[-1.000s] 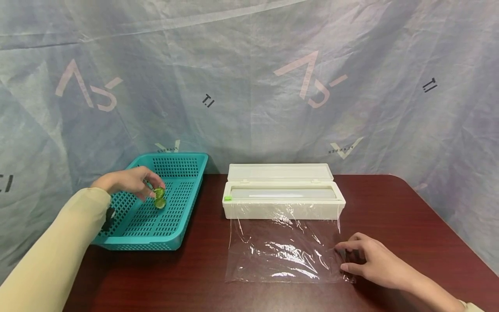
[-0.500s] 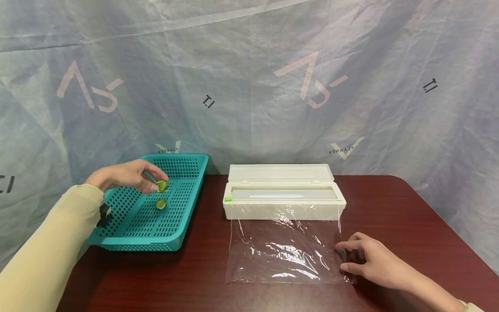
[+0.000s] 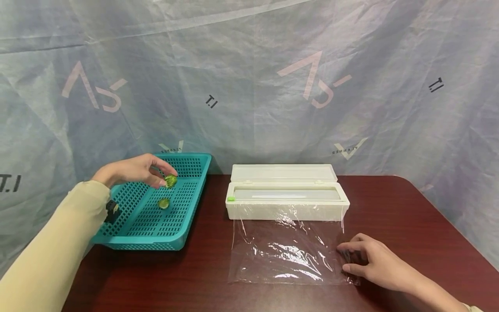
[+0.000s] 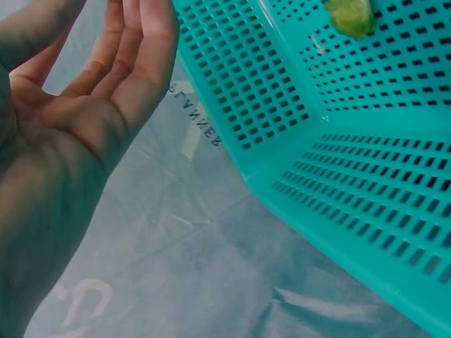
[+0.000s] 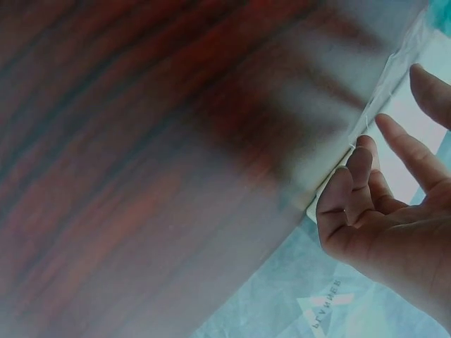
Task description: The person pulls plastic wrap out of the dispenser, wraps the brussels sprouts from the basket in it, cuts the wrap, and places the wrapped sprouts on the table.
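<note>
My left hand (image 3: 136, 170) pinches a small round green vegetable (image 3: 170, 181), like a Brussels sprout, between thumb and fingertips above the teal basket (image 3: 195, 208). A similar green vegetable (image 3: 163, 203) lies on the basket floor below. In the left wrist view, my left fingertips run out of the frame at the top. My right hand (image 3: 372, 262) rests at the right edge of a sheet of clear cling film (image 3: 288, 255), thumb and index finger apart. In the right wrist view, its other fingers (image 5: 335, 201) bend loosely. The film comes from the white dispenser (image 3: 288, 211).
The dispenser's lid (image 3: 283, 172) stands raised at the back, and a green slider (image 3: 231, 199) sits at its left front. Everything stands on a dark red-brown table (image 3: 390, 203). A grey printed cloth (image 3: 249, 86) hangs behind it.
My left hand has risen and moved slightly right with one green vegetable, which now shows apart from the one in the basket. My right hand stays at the film. The head view has shifted slightly.
</note>
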Motion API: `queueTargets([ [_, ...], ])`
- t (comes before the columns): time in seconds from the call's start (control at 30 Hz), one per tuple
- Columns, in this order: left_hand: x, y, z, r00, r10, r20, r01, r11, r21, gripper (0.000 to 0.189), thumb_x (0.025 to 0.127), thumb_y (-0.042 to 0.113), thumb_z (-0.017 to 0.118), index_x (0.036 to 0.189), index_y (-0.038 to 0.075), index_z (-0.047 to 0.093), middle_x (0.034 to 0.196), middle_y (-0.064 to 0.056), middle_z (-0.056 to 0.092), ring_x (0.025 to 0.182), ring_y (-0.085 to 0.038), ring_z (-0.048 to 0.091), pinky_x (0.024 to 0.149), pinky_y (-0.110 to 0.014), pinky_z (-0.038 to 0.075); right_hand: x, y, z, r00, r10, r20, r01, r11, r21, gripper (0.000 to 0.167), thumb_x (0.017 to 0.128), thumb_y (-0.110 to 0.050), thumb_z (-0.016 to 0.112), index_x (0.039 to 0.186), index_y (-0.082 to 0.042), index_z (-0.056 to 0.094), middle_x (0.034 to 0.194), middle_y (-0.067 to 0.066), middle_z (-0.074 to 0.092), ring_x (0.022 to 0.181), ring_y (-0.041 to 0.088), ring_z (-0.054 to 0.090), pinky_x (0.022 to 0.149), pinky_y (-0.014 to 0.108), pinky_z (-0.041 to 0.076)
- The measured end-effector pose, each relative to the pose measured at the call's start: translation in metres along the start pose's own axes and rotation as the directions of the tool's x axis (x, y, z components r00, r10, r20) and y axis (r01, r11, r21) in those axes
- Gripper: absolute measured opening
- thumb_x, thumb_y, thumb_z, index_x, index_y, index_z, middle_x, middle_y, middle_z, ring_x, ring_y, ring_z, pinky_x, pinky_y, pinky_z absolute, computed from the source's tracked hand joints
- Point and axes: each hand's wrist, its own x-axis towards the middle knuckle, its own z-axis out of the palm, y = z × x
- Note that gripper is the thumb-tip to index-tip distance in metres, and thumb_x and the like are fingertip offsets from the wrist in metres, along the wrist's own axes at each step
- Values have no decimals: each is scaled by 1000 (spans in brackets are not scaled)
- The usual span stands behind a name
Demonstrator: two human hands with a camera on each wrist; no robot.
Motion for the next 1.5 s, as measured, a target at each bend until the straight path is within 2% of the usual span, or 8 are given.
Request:
queueTargets([
  [0.4,5,24,15,993,119,-9,-117,989,92,45,96,9,78,139,7,67,148,-18,58,127,-35,62,96,-48,56,1,0,3,1000,-20,-11,20,1000,4,39,83,-20,91,117,-5,78,97,-13,54,78,0,49,64,24,41],
  [0.6,11,33,26,987,161,22,-162,981,111,43,96,11,79,138,11,69,143,-15,63,128,-34,62,98,-46,55,2,0,3,999,-32,-9,32,999,22,38,83,-18,91,117,-5,78,97,-12,54,77,1,49,63,25,42],
  [0.9,12,55,42,961,267,64,-274,953,128,41,96,9,79,136,9,70,138,-15,65,123,-32,65,94,-43,57,6,-2,1,1000,-17,11,17,1000,20,37,84,-19,90,117,-7,78,99,-11,54,77,-1,49,64,25,43],
  [1.1,15,68,54,944,316,92,-327,933,153,38,96,8,79,132,11,72,134,-9,68,121,-29,66,93,-41,57,6,-3,1,1000,-8,6,8,1000,10,37,84,-19,90,117,-8,78,100,-11,55,77,1,49,65,26,42],
  [1.3,14,73,67,930,350,109,-362,925,115,36,96,8,78,132,12,72,133,-9,66,120,-29,65,93,-42,58,5,-3,3,1000,-20,-12,20,1000,15,37,83,-17,91,116,-7,78,99,-11,55,76,0,49,65,26,43],
  [1.5,12,75,78,915,387,119,-400,909,118,36,95,6,79,130,8,72,131,-10,67,115,-30,64,90,-42,59,6,-4,4,1000,-27,-14,28,999,25,37,83,-16,91,116,-6,78,98,-10,55,74,-2,49,64,26,43],
])
